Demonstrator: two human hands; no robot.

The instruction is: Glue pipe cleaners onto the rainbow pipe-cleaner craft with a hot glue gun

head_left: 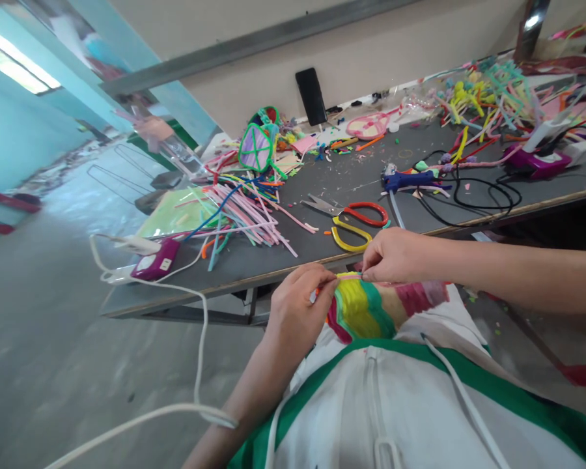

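Observation:
A striped fuzzy piece in yellow, green, beige and dark pink, seemingly made of pipe cleaners, lies across my lap. Along its top edge runs a thin pink pipe cleaner, stretched between my two hands. My left hand pinches the piece's upper left corner between thumb and fingers. Closed on the same top edge, a little to the right, my right hand pinches the pink strip; its fingertips partly hide it. Scissors with red and yellow handles lie open on the table just beyond my hands.
On the grey table lie a bundle of pink pipe cleaners, a blue glue gun and a heap of coloured pipe cleaners. A phone leans on the wall. White cable from a purple plug block hangs by my left arm.

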